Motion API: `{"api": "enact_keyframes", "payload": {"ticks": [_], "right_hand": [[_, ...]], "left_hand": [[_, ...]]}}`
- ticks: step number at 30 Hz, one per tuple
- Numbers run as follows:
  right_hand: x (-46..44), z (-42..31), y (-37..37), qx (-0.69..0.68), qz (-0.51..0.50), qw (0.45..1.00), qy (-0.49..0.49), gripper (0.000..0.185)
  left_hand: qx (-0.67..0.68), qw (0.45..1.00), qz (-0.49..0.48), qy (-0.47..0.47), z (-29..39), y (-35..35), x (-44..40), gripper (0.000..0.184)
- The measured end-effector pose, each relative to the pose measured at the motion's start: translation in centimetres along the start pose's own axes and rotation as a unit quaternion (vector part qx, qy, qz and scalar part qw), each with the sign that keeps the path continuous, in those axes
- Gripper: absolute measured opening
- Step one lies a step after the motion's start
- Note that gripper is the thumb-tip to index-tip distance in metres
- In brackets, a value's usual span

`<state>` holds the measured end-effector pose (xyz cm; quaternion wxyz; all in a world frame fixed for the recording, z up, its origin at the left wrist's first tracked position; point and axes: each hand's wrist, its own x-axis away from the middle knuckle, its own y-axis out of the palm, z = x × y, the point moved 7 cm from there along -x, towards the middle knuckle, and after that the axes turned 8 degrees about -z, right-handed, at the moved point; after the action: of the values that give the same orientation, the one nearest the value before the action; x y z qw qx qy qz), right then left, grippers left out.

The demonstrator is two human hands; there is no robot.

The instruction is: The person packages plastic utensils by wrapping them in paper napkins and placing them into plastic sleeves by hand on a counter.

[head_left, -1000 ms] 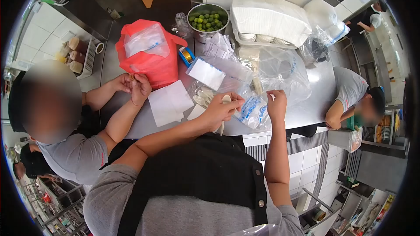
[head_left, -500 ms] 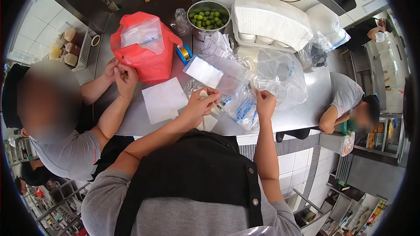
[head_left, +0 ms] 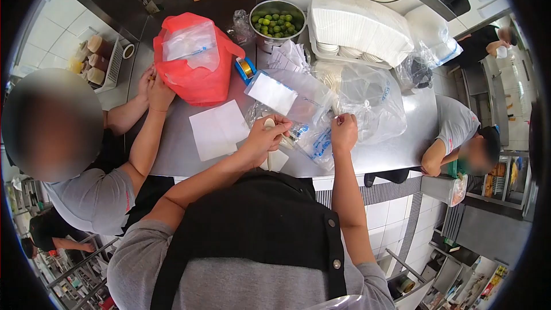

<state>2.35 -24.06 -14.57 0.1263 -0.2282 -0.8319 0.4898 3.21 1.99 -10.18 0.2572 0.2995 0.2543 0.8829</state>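
My left hand is closed around a cream disposable spoon, whose bowl end shows above the fingers. Just beyond the mouth of a clear plastic bag, my right hand is pinched shut, but what its fingertips hold is hidden. Cream cutlery shows through that bag. Between my hands lies crumpled clear packaging with blue print. A clear sleeve with a white label rests behind them. White paper sheets lie left of my left hand.
A co-worker at the left has both hands by a red bag. Behind stand a metal pot of green limes, a blue tape dispenser and stacked white containers. Another person bends at the right.
My right hand has drawn slightly up and left, its fingers more tightly bent. My left hand stays nearly still with the spoon. The co-worker's hands have shifted closer against the red bag.
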Motion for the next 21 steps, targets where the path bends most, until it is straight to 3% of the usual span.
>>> {"api": "enact_keyframes", "payload": {"ticks": [7,9,13,16,17,19,21], "right_hand": [[1.5,-0.3,-3.3,-0.021,-0.027,0.997,-0.074,0.014],[2.9,0.9,-4.7,-0.005,-0.127,0.99,-0.064,0.017],[7.0,1.6,-11.9,0.008,-0.159,0.987,0.017,0.015],[9.4,-0.6,-15.6,-0.183,-0.175,0.966,0.058,0.008],[10.2,-1.1,-14.9,-0.185,-0.176,0.965,0.064,0.008],[11.9,-4.3,-12.8,-0.366,-0.24,0.898,-0.045,0.008],[13.9,-6.1,-8.4,-0.454,-0.353,0.818,0.002,0.006]], "left_hand": [[0.016,1.0,-0.003,0.014,0.2,-0.1,0.1,0.032],[0.044,0.999,-0.012,0.008,0.5,-0.1,0.0,0.056],[0.07,0.998,-0.006,-0.001,0.3,-0.9,-0.6,0.076],[0.087,0.996,-0.017,0.023,0.0,-0.9,-1.4,0.088],[0.085,0.996,-0.016,0.017,-0.3,-0.5,-1.8,0.088],[0.127,0.989,-0.056,0.057,-0.1,1.6,-2.6,0.089],[0.156,0.986,-0.046,0.037,-1.1,3.7,-3.2,0.088]]}}
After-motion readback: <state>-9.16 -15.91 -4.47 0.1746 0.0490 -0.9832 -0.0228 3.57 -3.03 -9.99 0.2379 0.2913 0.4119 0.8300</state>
